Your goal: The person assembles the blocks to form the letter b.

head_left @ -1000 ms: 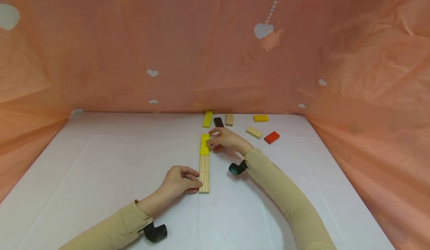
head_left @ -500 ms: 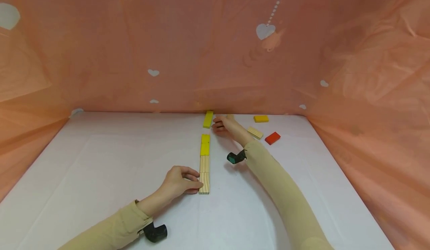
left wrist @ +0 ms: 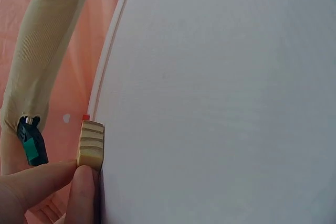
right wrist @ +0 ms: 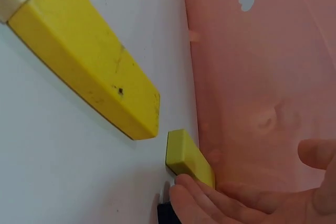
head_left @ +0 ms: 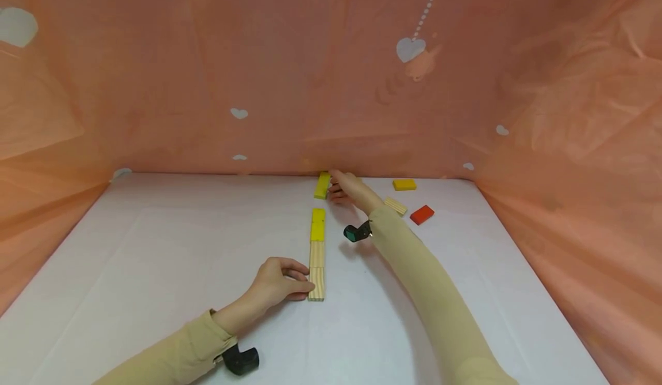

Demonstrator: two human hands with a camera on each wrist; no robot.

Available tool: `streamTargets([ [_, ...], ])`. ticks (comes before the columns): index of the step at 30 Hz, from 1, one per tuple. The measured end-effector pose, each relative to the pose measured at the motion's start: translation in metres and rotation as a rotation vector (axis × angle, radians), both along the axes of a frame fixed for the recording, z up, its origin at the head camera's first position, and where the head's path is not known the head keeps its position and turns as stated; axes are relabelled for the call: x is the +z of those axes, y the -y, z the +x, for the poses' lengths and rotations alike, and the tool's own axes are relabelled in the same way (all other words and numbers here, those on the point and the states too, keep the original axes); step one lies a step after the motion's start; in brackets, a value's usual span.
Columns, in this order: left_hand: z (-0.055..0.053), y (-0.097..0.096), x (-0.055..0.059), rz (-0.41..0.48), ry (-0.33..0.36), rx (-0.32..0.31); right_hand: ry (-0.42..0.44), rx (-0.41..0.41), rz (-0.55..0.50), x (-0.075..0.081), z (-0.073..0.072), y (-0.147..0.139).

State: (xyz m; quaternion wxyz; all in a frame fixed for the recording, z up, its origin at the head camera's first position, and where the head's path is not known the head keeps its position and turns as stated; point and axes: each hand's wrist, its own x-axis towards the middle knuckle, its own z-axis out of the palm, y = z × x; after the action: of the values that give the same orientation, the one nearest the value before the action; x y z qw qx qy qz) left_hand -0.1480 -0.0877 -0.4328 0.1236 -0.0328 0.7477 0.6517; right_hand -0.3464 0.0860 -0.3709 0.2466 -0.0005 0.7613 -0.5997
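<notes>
In the head view a straight row runs away from me, two yellow blocks (head_left: 318, 224) beyond two plain striped wooden blocks (head_left: 317, 254). My left hand (head_left: 275, 281) is at its near end, thumb on the top edge of the nearest wooden block (left wrist: 91, 140) and a fingertip against its side. Beyond the row lies a separate lime-yellow block (head_left: 321, 185). Beside it my right hand (head_left: 354, 191) reaches with extended fingers (right wrist: 231, 203) along its side, thumb held apart. A black block (right wrist: 167, 214) shows partly below those fingers in the right wrist view.
To the right on the white table (head_left: 170, 230) lie a yellow block (head_left: 404, 185), a striped wooden block (head_left: 396, 205) and a red block (head_left: 422, 215). A pink cloth wall (head_left: 289, 86) rises at the table's back edge.
My right hand has moved from beside the yellow blocks in the row to the lime-yellow block at the back. It now covers the black block in the head view. My left hand stays put.
</notes>
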Motion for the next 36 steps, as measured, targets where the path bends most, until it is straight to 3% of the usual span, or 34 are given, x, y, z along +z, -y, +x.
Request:
streamTargets([
  [8, -0.001, 0.0, 0.0, -0.003, 0.009, 0.003, -0.043, 0.041, 0.087, 0.001, -0.004, -0.004],
  [20, -0.002, 0.0, 0.0, -0.001, 0.022, -0.001, -0.066, 0.01, 0.054, -0.005, -0.015, -0.011],
  [28, -0.002, 0.0, -0.001, -0.015, 0.018, -0.002, -0.045, 0.019, 0.153, -0.005, -0.03, -0.003],
  [36, -0.001, 0.002, 0.0, -0.01, -0.002, -0.021, -0.1, 0.04, 0.222, -0.009, -0.033, 0.006],
])
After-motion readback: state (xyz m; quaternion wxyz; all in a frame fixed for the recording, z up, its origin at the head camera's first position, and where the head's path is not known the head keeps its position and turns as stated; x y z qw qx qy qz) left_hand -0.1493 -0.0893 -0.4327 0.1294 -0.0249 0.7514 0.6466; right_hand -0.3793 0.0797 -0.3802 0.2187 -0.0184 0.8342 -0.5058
